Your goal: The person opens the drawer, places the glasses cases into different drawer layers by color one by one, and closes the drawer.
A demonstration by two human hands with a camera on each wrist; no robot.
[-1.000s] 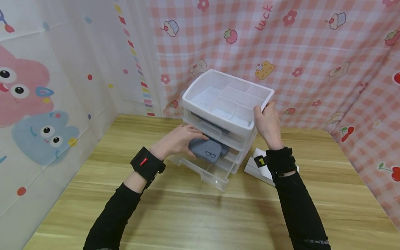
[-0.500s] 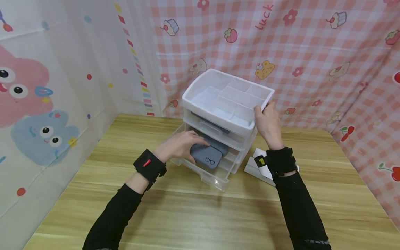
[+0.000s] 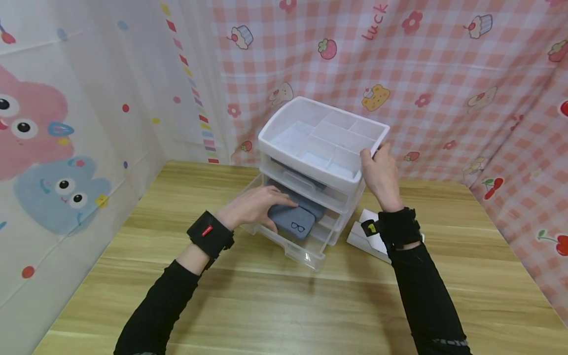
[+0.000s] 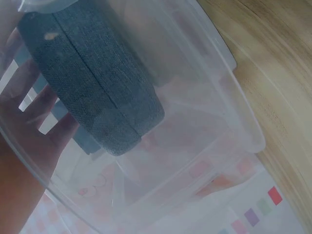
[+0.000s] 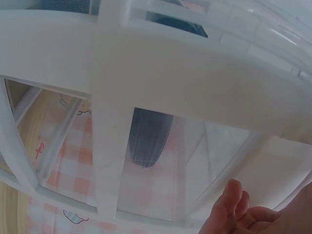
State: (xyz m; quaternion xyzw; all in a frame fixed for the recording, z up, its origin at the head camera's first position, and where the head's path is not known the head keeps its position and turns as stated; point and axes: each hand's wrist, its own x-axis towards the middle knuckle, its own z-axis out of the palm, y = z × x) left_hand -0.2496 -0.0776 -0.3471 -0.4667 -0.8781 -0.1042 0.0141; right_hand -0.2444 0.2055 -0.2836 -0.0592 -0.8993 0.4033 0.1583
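Observation:
A white desktop drawer organizer [image 3: 310, 170] stands on the table with its lowest clear drawer [image 3: 306, 255] pulled out. My left hand [image 3: 250, 206] reaches into that drawer and holds a grey-blue glasses case [image 3: 290, 222], fingers over its top and thumb at its near side. The case bears a small glasses print. Behind it lies a second grey-blue case [image 3: 316, 209], partly hidden. Through the clear plastic, the left wrist view shows the textured glasses case [image 4: 97, 83] beside my fingers. My right hand [image 3: 381, 175] grips the organizer's upper right rim.
The divided tray [image 3: 328, 133] tops the organizer. A dark item [image 5: 148, 136] shows through its side in the right wrist view. A white flat object [image 3: 368, 241] lies right of it, partly under my right wrist. Patterned curtains [image 3: 355, 74] hang behind the wooden table [image 3: 284, 310].
My left hand has moved slightly lower with the glasses case, which now sits deeper toward the drawer front, showing more of the case behind. The right hand stays on the rim.

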